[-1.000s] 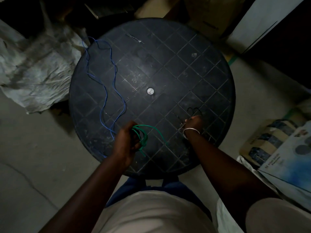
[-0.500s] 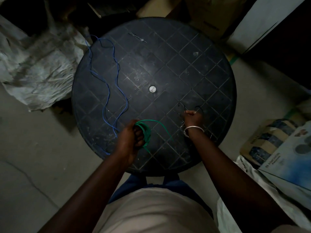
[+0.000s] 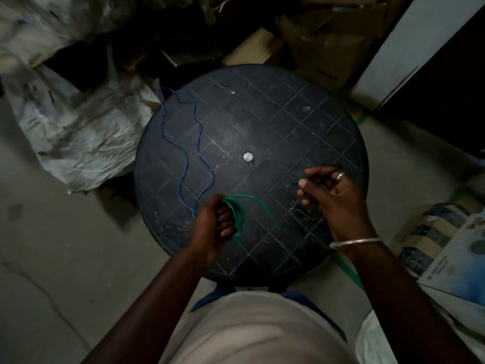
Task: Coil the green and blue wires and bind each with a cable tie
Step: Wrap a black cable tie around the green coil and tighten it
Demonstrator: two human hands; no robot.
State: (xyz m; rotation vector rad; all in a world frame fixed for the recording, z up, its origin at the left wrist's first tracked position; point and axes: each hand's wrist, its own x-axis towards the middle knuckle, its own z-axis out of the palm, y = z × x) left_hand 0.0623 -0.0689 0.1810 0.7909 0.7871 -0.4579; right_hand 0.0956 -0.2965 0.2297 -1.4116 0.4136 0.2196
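My left hand (image 3: 215, 222) grips a coiled green wire (image 3: 238, 214) over the near side of a round black table (image 3: 301, 122); a loose green tail arcs off to the right. A blue wire (image 3: 183, 151) lies uncoiled in long wavy loops on the table's left half, reaching past the far-left rim. My right hand (image 3: 330, 191) is raised over the table's right side, pinching a thin black cable tie (image 3: 325, 170) between thumb and fingers. More dark ties (image 3: 301, 211) lie on the table below that hand, hard to make out.
A small metal pin (image 3: 225, 89) lies near the table's far edge. Crumpled white sacks (image 3: 78, 132) fill the floor on the left, cardboard boxes (image 3: 328, 35) stand behind, and printed boxes (image 3: 446, 245) sit at the right. Bare concrete floor lies at lower left.
My right hand has lifted off the table with a black cable tie and turned palm-side up. The left hand keeps hold of the green coil. The view has tilted, so the table sits lower.
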